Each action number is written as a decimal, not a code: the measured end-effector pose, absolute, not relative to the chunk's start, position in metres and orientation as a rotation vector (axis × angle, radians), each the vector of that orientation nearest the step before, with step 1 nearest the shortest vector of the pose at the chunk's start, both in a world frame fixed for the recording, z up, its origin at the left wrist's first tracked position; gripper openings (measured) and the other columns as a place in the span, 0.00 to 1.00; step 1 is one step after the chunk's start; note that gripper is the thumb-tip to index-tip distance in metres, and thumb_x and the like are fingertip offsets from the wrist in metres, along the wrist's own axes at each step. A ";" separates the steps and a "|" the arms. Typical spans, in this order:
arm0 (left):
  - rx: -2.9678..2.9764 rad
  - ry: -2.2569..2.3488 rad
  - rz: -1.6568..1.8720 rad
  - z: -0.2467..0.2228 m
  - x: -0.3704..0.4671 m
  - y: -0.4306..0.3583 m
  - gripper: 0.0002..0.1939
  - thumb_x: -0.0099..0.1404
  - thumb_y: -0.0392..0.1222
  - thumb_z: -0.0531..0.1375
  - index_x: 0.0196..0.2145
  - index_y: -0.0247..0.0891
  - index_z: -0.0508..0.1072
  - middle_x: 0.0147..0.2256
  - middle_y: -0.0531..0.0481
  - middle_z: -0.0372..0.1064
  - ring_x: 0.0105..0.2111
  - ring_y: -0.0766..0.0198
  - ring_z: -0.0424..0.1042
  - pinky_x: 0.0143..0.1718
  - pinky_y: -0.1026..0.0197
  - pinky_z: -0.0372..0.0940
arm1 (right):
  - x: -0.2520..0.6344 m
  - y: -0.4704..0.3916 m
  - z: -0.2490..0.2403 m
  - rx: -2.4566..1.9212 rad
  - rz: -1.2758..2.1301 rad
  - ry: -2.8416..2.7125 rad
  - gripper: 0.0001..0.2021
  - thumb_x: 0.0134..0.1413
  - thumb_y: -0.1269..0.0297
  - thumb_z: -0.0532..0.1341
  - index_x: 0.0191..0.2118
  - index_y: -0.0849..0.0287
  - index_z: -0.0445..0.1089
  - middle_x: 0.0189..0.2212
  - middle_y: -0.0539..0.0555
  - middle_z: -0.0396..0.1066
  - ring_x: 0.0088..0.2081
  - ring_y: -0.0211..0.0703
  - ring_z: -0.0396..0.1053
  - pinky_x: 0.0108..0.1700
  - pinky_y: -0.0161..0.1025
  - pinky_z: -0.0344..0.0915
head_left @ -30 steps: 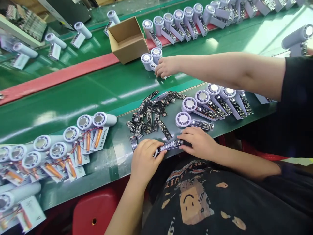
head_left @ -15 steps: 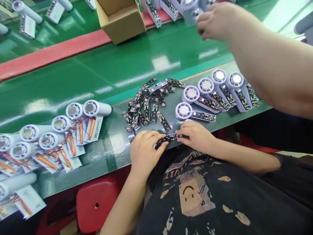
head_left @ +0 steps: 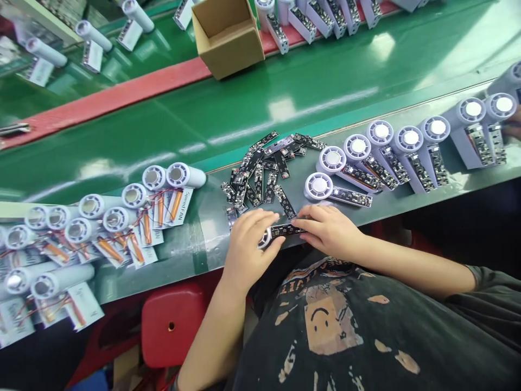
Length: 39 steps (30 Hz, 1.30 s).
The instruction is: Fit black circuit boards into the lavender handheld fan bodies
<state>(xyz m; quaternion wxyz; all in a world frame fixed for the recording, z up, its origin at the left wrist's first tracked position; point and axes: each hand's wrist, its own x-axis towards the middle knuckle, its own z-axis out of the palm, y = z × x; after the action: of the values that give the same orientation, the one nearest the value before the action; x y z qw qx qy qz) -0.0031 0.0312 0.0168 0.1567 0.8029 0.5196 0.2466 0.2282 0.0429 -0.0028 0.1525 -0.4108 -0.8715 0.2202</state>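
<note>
At the bench's front edge, my left hand point(head_left: 254, 244) is closed around the round head of a fan unit point(head_left: 264, 239), whose body is mostly hidden. A black circuit board point(head_left: 285, 230) lies along the unit's handle. My right hand point(head_left: 328, 231) has its fingers pressed on the board's right end. Just beyond my hands is a pile of loose circuit boards point(head_left: 258, 176). Right of the pile, a fan with a board in its handle point(head_left: 318, 186) lies near my right hand, beside a row of similar fans point(head_left: 381, 132).
Fans with orange cells and red wires point(head_left: 116, 220) crowd the bench at left. An open cardboard box point(head_left: 232, 49) stands beyond the green belt point(head_left: 195, 117), beside more fans. A red stool point(head_left: 173, 326) is below the edge. Part of a person's hand point(head_left: 513, 127) shows at far right.
The other person's arm has left the upper right. More of the fan's round head shows under my left hand, and my right fingers have moved slightly on the board. The view has shifted.
</note>
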 end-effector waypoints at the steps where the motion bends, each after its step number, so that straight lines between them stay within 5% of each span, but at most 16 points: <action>1: 2.285 1.484 0.793 0.018 -0.008 0.028 0.17 0.65 0.42 0.62 0.52 0.45 0.70 0.50 0.46 0.72 0.54 0.52 0.68 0.58 0.45 0.63 | 0.227 0.044 -0.003 -1.169 0.628 -2.518 0.15 0.62 0.64 0.60 0.54 0.56 0.71 0.50 0.59 0.70 0.45 0.49 0.69 0.47 0.47 0.65; 8: 1.980 1.762 0.911 -0.005 -0.026 -0.010 0.31 0.64 0.45 0.62 0.62 0.42 0.59 0.59 0.38 0.61 0.60 0.49 0.63 0.60 0.45 0.62 | 0.209 0.051 0.009 -1.334 0.701 -2.608 0.29 0.59 0.54 0.63 0.62 0.61 0.61 0.51 0.62 0.70 0.49 0.54 0.69 0.49 0.49 0.65; 12: 1.594 1.723 1.130 -0.019 -0.017 -0.027 0.29 0.67 0.46 0.58 0.62 0.45 0.54 0.62 0.37 0.55 0.59 0.51 0.64 0.58 0.46 0.64 | 0.189 0.062 0.020 -1.376 0.714 -2.806 0.17 0.58 0.59 0.62 0.51 0.61 0.70 0.43 0.60 0.71 0.44 0.52 0.71 0.43 0.43 0.65; 14: 1.470 1.680 1.418 -0.020 -0.010 -0.032 0.21 0.68 0.43 0.56 0.57 0.48 0.58 0.57 0.42 0.61 0.52 0.57 0.68 0.53 0.50 0.66 | 0.185 0.066 0.022 -1.372 0.790 -2.810 0.13 0.57 0.60 0.62 0.45 0.62 0.71 0.42 0.59 0.71 0.42 0.50 0.71 0.41 0.42 0.65; 17: 1.304 1.477 1.745 -0.021 -0.001 -0.038 0.05 0.67 0.39 0.57 0.41 0.44 0.66 0.34 0.54 0.66 0.32 0.67 0.68 0.36 0.62 0.67 | 0.188 0.066 0.021 -1.372 0.978 -2.659 0.11 0.56 0.63 0.61 0.44 0.61 0.68 0.44 0.58 0.68 0.41 0.47 0.71 0.42 0.41 0.65; 20: 1.148 1.330 1.446 -0.021 0.012 -0.037 0.07 0.66 0.46 0.59 0.37 0.40 0.70 0.28 0.54 0.67 0.26 0.68 0.66 0.28 0.65 0.63 | 0.192 0.057 0.016 -1.358 1.091 -2.374 0.12 0.55 0.65 0.60 0.45 0.60 0.64 0.44 0.58 0.66 0.40 0.46 0.68 0.43 0.42 0.65; 25: 1.005 1.331 1.190 -0.016 0.033 -0.012 0.23 0.59 0.59 0.65 0.42 0.37 0.73 0.37 0.45 0.76 0.37 0.58 0.75 0.40 0.58 0.69 | 0.188 0.036 0.009 -1.185 1.177 -1.983 0.15 0.53 0.67 0.60 0.46 0.58 0.59 0.41 0.56 0.65 0.41 0.46 0.66 0.43 0.44 0.65; 33: 0.956 1.309 1.136 -0.014 0.024 0.010 0.20 0.51 0.53 0.71 0.35 0.36 0.77 0.30 0.51 0.74 0.30 0.64 0.72 0.35 0.63 0.67 | 0.193 0.029 0.001 -1.036 1.776 -1.519 0.21 0.54 0.65 0.61 0.51 0.55 0.53 0.42 0.52 0.62 0.35 0.36 0.64 0.32 0.36 0.64; 39: 0.985 1.343 1.068 -0.013 0.024 0.007 0.17 0.52 0.51 0.70 0.34 0.36 0.77 0.28 0.51 0.72 0.29 0.65 0.70 0.34 0.63 0.66 | 0.192 0.029 -0.013 -0.953 1.901 -1.336 0.23 0.51 0.65 0.65 0.50 0.54 0.55 0.41 0.49 0.61 0.34 0.33 0.65 0.33 0.34 0.64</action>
<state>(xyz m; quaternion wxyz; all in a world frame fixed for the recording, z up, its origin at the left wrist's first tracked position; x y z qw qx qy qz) 0.0241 0.0073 -0.0130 0.5493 0.4158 0.5672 0.4512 0.1921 0.0285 -0.0129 0.3102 -0.3607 -0.5057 0.7197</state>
